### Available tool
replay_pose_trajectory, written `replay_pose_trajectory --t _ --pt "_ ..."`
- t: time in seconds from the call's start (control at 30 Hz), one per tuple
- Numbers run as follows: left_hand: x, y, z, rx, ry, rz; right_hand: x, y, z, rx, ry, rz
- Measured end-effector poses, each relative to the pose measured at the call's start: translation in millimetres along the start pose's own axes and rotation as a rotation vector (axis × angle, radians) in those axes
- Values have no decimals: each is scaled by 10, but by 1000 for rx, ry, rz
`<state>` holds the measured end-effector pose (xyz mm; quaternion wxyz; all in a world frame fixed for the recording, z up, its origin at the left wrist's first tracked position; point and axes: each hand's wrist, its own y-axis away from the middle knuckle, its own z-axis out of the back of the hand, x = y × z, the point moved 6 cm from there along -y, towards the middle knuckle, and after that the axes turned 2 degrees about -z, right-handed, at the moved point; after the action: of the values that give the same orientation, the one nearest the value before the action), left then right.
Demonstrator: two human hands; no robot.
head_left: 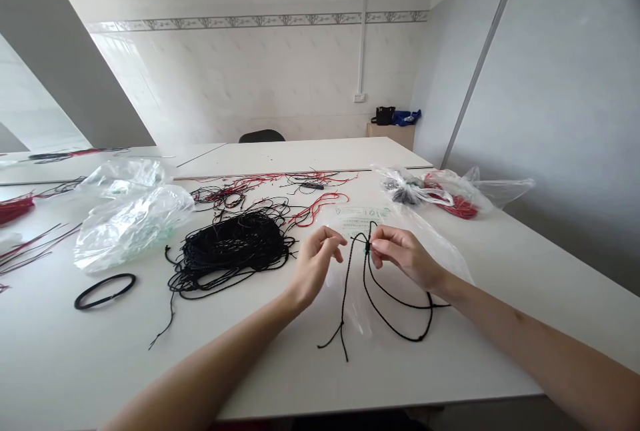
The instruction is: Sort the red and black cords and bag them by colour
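A black braided cord (367, 294) hangs in loops from a knot that my right hand (400, 252) pinches between thumb and fingers. Two thin ends of the cord fork at the lower left, near the table's front. Just left of the knot, my left hand (320, 257) has its fingers curled but apart, with nothing visible between them, and does not touch the cord. Under the hands lies a flat clear plastic bag (445, 251) with green print.
A heap of black cords (233, 241) lies left of my hands on the white table (280, 377). Further left are a black ring (105, 291) and crumpled plastic bags (130, 217). Red cords (317, 207) lie behind. Bagged cords (457, 204) sit at the back right.
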<state>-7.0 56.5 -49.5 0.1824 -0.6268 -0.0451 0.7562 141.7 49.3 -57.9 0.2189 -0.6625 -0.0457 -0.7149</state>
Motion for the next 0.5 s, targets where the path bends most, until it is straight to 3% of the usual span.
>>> replay_pose_trajectory --t 0.13,0.23,0.33,0.5 --pt "-22 52 -179 190 54 15 4 9 -68 43 125 21" --pt "-11 55 -220 223 53 13 -18 5 -91 52 164 11" --pt "38 21 -180 187 96 39 -21 -17 -7 -21 191 8" --pt "112 -79 -15 34 331 117 -13 -88 334 -223 95 17"
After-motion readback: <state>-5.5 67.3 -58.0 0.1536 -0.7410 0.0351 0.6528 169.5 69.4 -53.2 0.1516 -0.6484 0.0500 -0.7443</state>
